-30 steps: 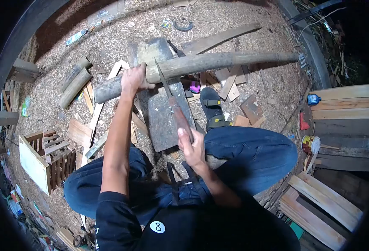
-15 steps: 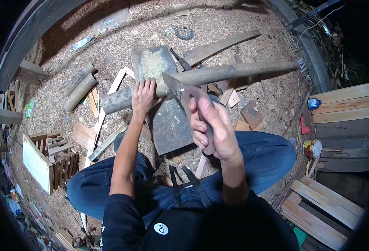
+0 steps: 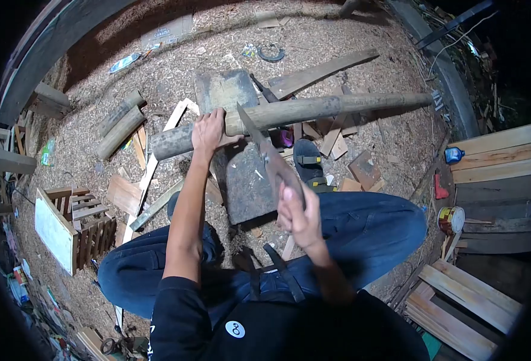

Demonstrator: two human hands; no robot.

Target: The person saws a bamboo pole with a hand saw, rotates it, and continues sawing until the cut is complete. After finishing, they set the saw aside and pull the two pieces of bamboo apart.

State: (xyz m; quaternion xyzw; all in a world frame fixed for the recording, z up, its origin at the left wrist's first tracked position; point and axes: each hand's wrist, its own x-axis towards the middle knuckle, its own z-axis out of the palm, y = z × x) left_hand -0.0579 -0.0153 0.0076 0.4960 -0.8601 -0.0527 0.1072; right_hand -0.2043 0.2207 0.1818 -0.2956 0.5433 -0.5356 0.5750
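Observation:
A long bamboo pole (image 3: 295,112) lies across a dark, worn block (image 3: 250,186) dusted with sawdust at its far end. My left hand (image 3: 208,132) is wrapped over the pole near its thick left end, thumb stretched to the right. Closed round the wooden handle of a handsaw (image 3: 271,159) is my right hand (image 3: 300,218), close to my lap. The saw's blade points away from me, and its tip is at the pole just right of my left hand.
Two short bamboo pieces (image 3: 121,132) lie at the left beside thin wood strips. A slatted wooden crate (image 3: 94,237) stands nearer left. Offcuts (image 3: 362,170) and a sandalled foot (image 3: 307,159) are right of the block. A paint can (image 3: 451,220) and stacked boards (image 3: 470,295) sit at the right.
My right hand has drawn back toward my body and down with the saw, uncovering the foot. My left hand stays on the pole, its thumb now extended.

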